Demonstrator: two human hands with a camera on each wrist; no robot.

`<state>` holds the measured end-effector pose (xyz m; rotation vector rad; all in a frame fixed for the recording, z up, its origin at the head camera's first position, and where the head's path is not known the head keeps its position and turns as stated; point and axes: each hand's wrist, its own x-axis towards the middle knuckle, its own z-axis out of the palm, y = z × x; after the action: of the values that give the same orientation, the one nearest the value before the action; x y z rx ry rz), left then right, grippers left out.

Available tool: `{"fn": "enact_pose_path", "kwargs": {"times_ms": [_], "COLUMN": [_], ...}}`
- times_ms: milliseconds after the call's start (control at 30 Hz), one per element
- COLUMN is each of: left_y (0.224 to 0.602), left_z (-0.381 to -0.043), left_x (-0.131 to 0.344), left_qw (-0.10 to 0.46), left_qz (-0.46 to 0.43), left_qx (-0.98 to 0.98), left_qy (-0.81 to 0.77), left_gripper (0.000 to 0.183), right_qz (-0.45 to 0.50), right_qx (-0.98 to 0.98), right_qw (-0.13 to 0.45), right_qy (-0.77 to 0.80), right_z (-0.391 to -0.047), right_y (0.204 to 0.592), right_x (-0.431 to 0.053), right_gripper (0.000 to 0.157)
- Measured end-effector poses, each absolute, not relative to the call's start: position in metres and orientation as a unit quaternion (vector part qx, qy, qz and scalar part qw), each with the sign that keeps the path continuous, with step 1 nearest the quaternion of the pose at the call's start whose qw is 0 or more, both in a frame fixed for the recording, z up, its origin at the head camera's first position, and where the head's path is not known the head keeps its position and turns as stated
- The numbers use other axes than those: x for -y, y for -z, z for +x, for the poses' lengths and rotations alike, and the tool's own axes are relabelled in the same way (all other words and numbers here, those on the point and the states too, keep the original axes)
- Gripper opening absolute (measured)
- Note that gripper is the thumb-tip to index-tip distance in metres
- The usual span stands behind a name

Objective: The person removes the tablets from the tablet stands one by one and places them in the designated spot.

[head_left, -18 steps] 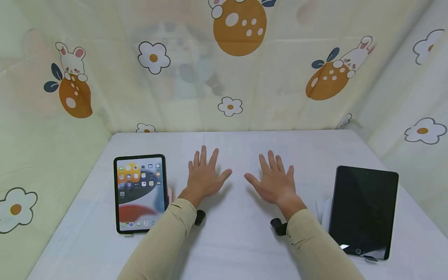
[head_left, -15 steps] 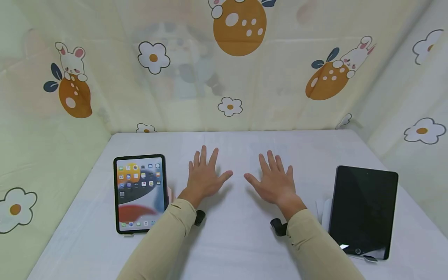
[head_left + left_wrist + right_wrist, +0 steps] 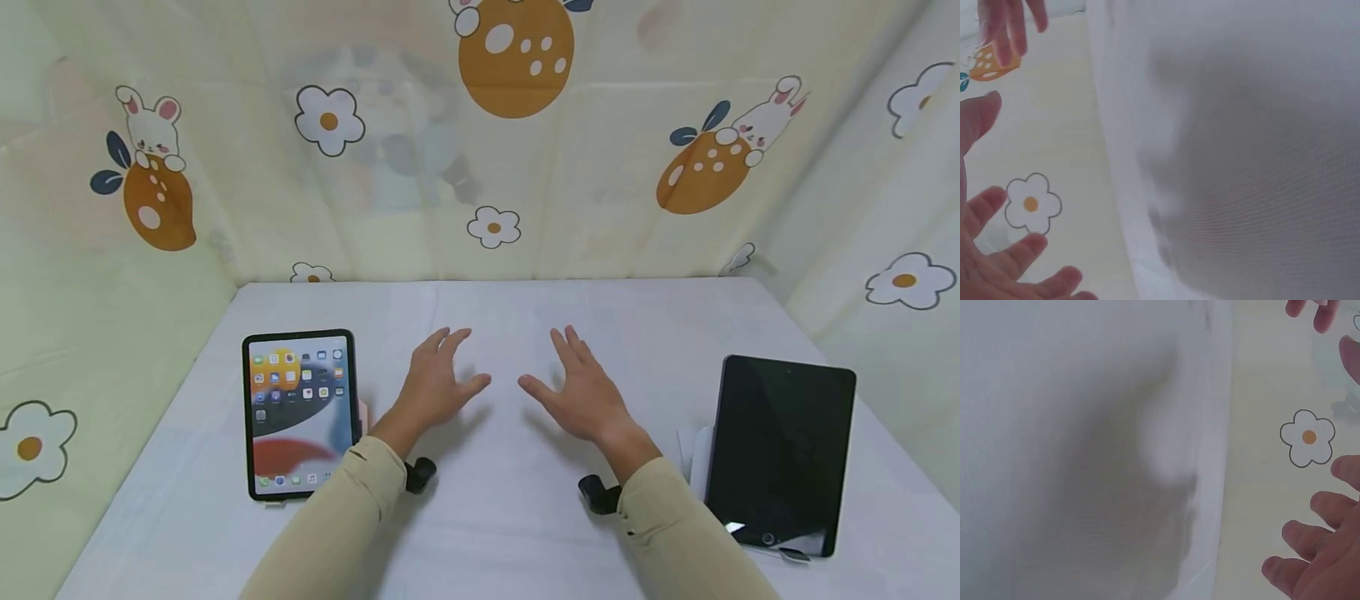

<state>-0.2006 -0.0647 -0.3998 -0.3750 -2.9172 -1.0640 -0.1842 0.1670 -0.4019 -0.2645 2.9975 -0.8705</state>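
Above the middle of the white table (image 3: 495,533), my left hand (image 3: 433,383) hovers with its fingers spread and nothing in it. Facing it a short gap away is my right hand (image 3: 588,396), likewise holding nothing, fingers loosely extended. Both palms turn partly toward each other, and shadows lie below them. To the left of the left hand stands a tablet (image 3: 300,417) with a lit home screen of app icons. Right of the right forearm stands a second tablet (image 3: 780,458) with a dark screen and a round home button. Neither hand touches a tablet.
Each tablet leans on a small stand, mostly hidden behind it. Pale curtains printed with flowers (image 3: 330,121) and rabbits enclose the table at the back and sides. A small black wrist camera (image 3: 420,475) shows at the left cuff, another (image 3: 600,494) at the right.
Both hands have turned from flat, palms down with fingers spread, to palms facing inward. The left fingers have bent slightly and its wrist has shifted left. The tablets stand where they were.
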Motion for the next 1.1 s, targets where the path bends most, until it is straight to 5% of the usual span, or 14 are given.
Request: {"fn": "enact_pose_path", "kwargs": {"times_ms": [600, 1100], "left_y": [0.376, 0.375], "left_z": [-0.158, -0.124], "left_x": [0.099, 0.141], "left_qw": [-0.059, -0.022], "left_qz": [-0.137, -0.149], "left_qx": [0.865, 0.866], "left_qy": [0.479, 0.477], "left_gripper": [0.064, 0.054], "right_qz": [-0.143, -0.213], "right_qx": [-0.926, -0.864], "right_qw": [0.009, 0.028], "right_qy": [0.350, 0.455], "right_z": [-0.166, -0.156], "right_y": [0.401, 0.407], "right_x": [-0.152, -0.121], "right_gripper": [0.091, 0.078]}}
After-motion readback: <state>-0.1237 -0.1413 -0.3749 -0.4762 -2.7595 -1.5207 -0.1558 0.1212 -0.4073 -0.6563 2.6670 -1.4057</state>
